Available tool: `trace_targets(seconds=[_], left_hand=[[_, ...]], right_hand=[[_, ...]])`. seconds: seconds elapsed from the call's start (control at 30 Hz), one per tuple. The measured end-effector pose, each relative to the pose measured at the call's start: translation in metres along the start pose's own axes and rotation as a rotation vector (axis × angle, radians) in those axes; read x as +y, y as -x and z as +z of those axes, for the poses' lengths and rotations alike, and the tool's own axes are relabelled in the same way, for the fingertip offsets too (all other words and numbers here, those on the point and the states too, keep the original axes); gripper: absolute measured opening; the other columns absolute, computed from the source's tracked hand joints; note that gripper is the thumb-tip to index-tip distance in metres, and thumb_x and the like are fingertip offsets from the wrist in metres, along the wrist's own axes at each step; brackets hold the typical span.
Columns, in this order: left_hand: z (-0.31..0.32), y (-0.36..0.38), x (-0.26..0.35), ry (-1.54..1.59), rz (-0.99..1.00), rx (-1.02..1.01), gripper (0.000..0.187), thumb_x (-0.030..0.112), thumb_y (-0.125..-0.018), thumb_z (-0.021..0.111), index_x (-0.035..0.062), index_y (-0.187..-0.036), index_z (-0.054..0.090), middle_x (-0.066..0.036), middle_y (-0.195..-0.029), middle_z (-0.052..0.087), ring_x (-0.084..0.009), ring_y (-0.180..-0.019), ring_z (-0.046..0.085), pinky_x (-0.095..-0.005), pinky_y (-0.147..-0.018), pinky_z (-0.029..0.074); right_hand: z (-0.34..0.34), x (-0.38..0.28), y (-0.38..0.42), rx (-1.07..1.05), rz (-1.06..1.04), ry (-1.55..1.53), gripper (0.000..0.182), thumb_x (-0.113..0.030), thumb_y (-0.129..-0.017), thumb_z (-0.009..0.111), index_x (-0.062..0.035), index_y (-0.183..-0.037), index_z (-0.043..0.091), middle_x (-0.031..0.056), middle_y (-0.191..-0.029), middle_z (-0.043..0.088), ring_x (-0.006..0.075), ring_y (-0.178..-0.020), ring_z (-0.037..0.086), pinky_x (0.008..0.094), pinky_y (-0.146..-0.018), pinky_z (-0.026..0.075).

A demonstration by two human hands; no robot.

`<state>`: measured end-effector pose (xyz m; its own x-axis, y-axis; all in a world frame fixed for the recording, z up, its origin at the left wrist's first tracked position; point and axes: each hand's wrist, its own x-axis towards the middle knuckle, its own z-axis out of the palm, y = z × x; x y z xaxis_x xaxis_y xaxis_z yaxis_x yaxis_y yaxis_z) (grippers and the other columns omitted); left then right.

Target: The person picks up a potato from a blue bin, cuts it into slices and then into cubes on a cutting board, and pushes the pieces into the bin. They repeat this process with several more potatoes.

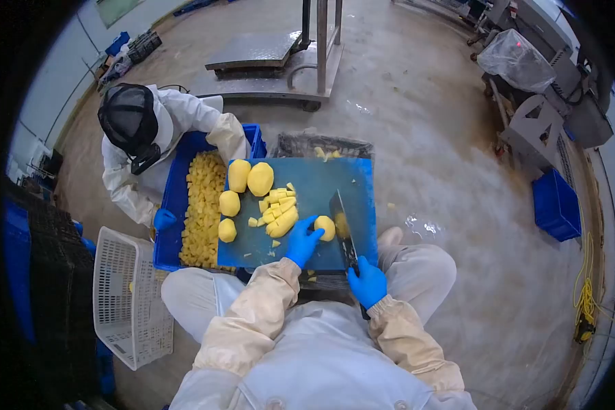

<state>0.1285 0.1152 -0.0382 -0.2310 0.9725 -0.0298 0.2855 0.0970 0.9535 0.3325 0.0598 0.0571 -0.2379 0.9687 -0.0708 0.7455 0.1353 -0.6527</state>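
Note:
A blue cutting board lies across my lap. My left hand, in a blue glove, presses on a peeled potato piece near the board's front. In its blue glove, my right hand grips the handle of a cleaver, whose blade stands on the board just right of that piece. Cut potato chunks are heaped in the board's middle. Several whole peeled potatoes sit along the board's left and far side.
A blue crate full of potato cubes stands left of the board, where a person in white with a black hair net crouches. A white basket is at the near left, a black crate beyond the board, and a platform scale farther off.

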Motion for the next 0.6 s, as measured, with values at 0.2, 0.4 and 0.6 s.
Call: trace_targets(seconds=[0.2,0.4,0.6], left_hand=[[0.005,-0.004,-0.001,0.332,-0.173,-0.012,0.043,0.007,-0.074,0.067,-0.0002,-0.114,0.053,-0.009,-0.096,0.058,-0.0151,-0.081,0.058,-0.0268,-0.065,0.051],[0.002,-0.001,0.007,0.318,-0.198,-0.019,0.042,0.007,-0.076,0.066,0.0001,-0.115,0.051,-0.009,-0.095,0.059,-0.0148,-0.08,0.058,-0.0253,-0.063,0.052],[0.002,0.001,0.016,0.359,-0.225,-0.035,0.04,0.007,-0.078,0.065,0.0007,-0.114,0.051,-0.009,-0.097,0.059,-0.0146,-0.08,0.059,-0.0256,-0.063,0.052]], right_hand=[[-0.01,-0.019,0.008,0.066,-0.062,0.062,0.017,-0.02,-0.08,0.056,-0.0062,-0.084,0.049,0.0188,-0.062,0.056,0.0379,-0.056,0.056,0.0467,-0.049,0.043],[-0.009,-0.02,0.011,0.087,-0.126,0.075,0.013,-0.018,-0.08,0.055,-0.0063,-0.079,0.049,0.0169,-0.06,0.056,0.0354,-0.052,0.056,0.0451,-0.047,0.043],[-0.008,-0.019,0.014,0.079,-0.149,0.084,0.013,-0.019,-0.081,0.053,-0.0068,-0.082,0.049,0.0155,-0.058,0.056,0.0344,-0.049,0.055,0.0453,-0.045,0.042]])
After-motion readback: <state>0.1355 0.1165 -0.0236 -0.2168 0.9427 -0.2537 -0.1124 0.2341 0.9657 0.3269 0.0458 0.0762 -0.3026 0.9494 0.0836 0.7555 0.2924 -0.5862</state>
